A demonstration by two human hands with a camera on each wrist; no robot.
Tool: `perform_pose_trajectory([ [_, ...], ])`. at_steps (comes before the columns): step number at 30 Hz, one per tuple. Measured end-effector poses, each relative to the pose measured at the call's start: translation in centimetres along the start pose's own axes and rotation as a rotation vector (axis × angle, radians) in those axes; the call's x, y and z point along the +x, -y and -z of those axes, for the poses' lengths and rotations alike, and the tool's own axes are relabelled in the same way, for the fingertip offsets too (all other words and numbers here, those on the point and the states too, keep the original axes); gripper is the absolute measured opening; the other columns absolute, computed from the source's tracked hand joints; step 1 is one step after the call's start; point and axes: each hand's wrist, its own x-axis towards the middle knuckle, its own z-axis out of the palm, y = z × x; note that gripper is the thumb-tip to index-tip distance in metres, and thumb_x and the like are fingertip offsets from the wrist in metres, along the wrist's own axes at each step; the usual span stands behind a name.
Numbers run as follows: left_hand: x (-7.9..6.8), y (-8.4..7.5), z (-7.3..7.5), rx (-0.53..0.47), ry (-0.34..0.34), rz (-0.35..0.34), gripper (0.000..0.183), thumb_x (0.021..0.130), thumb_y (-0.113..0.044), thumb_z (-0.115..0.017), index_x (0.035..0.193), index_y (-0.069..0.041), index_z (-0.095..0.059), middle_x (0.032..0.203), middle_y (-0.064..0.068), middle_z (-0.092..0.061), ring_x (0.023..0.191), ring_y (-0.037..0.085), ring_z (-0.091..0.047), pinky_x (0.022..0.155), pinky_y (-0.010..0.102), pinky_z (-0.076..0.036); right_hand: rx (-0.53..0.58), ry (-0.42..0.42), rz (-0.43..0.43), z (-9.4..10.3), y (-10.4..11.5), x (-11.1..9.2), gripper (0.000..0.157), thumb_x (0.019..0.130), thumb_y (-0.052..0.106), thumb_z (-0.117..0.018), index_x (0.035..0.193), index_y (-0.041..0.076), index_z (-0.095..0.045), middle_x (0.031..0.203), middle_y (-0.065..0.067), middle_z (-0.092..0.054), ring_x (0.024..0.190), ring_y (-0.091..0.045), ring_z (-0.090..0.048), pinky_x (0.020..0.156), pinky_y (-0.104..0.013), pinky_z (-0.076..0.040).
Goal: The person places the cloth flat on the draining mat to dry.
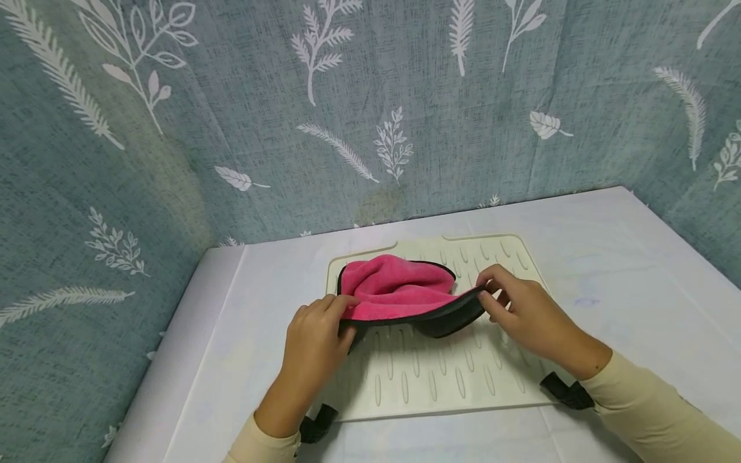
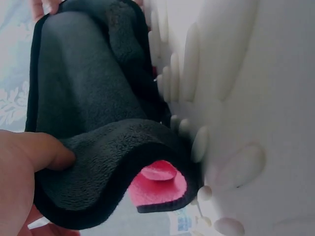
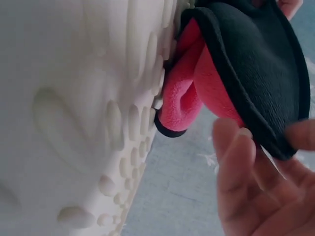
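A cloth (image 1: 399, 283), pink on one face and dark grey on the other with a black bound edge, lies bunched on a cream ridged mat (image 1: 434, 392). Its near edge is lifted between both hands. My left hand (image 1: 315, 341) pinches the left corner, thumb on the grey face in the left wrist view. At the right corner, my right hand (image 1: 521, 315) pinches the black edging between thumb and fingers. The grey underside (image 2: 74, 69) faces the left wrist camera, and a pink fold (image 3: 179, 98) hangs by the mat in the right wrist view.
The mat lies on a white-covered table (image 1: 625, 283). Black bands (image 1: 570, 391) sit at both wrists, close to the mat's near corners. Behind and left of the table hangs a blue-green curtain (image 1: 255, 116) with white leaf prints.
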Motion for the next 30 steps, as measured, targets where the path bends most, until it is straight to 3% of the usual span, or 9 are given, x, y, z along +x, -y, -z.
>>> perform_pose_trajectory([
  [4, 0.1, 0.0, 0.2, 0.003, 0.010, 0.022, 0.031, 0.070, -0.010, -0.070, 0.099, -0.019, -0.064, 0.088, -0.001, -0.067, 0.076, 0.016, -0.064, 0.061, 0.030, -0.042, -0.041, 0.097, -0.036, -0.1, -0.1, 0.1, 0.021, 0.087, 0.019, -0.060, 0.106, 0.019, -0.052, 0.072, 0.007, -0.062, 0.057, -0.004, -0.052, 0.050, -0.020, -0.042],
  [8, 0.2, 0.1, 0.4, 0.002, 0.002, 0.035, 0.031, 0.070, -0.009, -0.069, 0.099, -0.019, -0.065, 0.086, -0.002, -0.067, 0.074, 0.016, -0.063, 0.059, 0.029, -0.041, -0.069, 0.198, -0.056, -0.4, -0.4, 0.1, 0.028, 0.079, 0.018, -0.068, 0.105, 0.019, -0.055, 0.074, 0.008, -0.063, 0.055, -0.003, -0.048, 0.049, -0.020, -0.039],
  [10, 0.2, 0.2, 0.4, -0.003, -0.004, 0.038, 0.030, 0.070, -0.008, -0.069, 0.098, -0.019, -0.065, 0.084, -0.002, -0.067, 0.072, 0.016, -0.062, 0.058, 0.029, -0.040, -0.092, 0.237, -0.049, -0.6, -0.6, 0.2, 0.028, 0.075, 0.014, -0.071, 0.098, 0.020, -0.058, 0.079, 0.010, -0.062, 0.057, -0.003, -0.048, 0.052, -0.020, -0.039],
  [15, 0.3, 0.2, 0.3, -0.012, -0.015, 0.048, 0.028, 0.071, -0.009, -0.068, 0.097, -0.019, -0.065, 0.083, -0.003, -0.067, 0.069, 0.016, -0.061, 0.058, 0.029, -0.040, -0.144, 0.283, -0.031, -0.8, -1.0, 0.0, 0.027, 0.065, 0.000, -0.065, 0.076, 0.023, -0.057, 0.070, 0.013, -0.055, 0.058, -0.003, -0.045, 0.052, -0.020, -0.037],
  [20, 0.3, 0.3, 0.2, -0.020, -0.020, 0.052, 0.028, 0.071, -0.009, -0.069, 0.097, -0.018, -0.065, 0.084, -0.002, -0.067, 0.067, 0.016, -0.060, 0.056, 0.029, -0.039, -0.156, 0.240, -0.060, -0.6, -1.1, -0.1, 0.026, 0.066, 0.000, -0.064, 0.072, 0.022, -0.051, 0.067, 0.010, -0.052, 0.052, -0.002, -0.044, 0.047, -0.021, -0.036],
  [24, 0.3, 0.5, 0.2, -0.020, -0.023, 0.055, 0.027, 0.071, -0.008, -0.069, 0.096, -0.018, -0.065, 0.082, -0.002, -0.066, 0.064, 0.015, -0.058, 0.055, 0.028, -0.038, -0.172, 0.148, -0.102, -0.2, -1.2, 0.1, 0.024, 0.068, 0.002, -0.064, 0.074, 0.020, -0.048, 0.064, 0.006, -0.051, 0.050, -0.004, -0.043, 0.046, -0.022, -0.034],
  [30, 0.2, 0.7, 0.0, -0.015, -0.034, 0.045, 0.025, 0.071, -0.007, -0.070, 0.094, -0.018, -0.066, 0.080, -0.002, -0.066, 0.062, 0.014, -0.057, 0.054, 0.028, -0.039, -0.178, 0.014, -0.101, 0.4, -1.6, 0.4, 0.022, 0.070, 0.006, -0.067, 0.076, 0.017, -0.048, 0.060, 0.005, -0.052, 0.049, -0.004, -0.046, 0.047, -0.022, -0.035],
])
